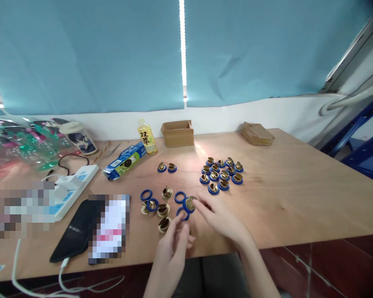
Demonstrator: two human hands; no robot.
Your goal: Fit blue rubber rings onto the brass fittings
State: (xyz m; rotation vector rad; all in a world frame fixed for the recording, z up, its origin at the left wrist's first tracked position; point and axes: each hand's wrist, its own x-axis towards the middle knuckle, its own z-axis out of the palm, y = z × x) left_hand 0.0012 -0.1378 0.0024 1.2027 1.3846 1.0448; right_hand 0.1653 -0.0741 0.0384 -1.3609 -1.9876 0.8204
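Observation:
My right hand (216, 213) pinches a round brass-coloured piece with a blue ring (189, 204) around it, tilted above the table. Close to it, my left hand (175, 242) is half curled with thumb and index finger apart. Its index fingertip overlaps a blue ring (183, 213); whether it presses on that ring I cannot tell. Another loose blue ring (180, 197) lies just behind. To the left are several bare brass pieces (163, 210) and two more blue rings (146, 195), one resting over a brass piece.
Ringed brass pieces (219, 176) are grouped at right centre, with two more (167, 167) farther left. Behind stand an open cardboard box (178, 134), a yellow-labelled bottle (147, 137) and a blue carton (125, 160). A black pouch (77, 229) and a power strip (77, 192) lie left.

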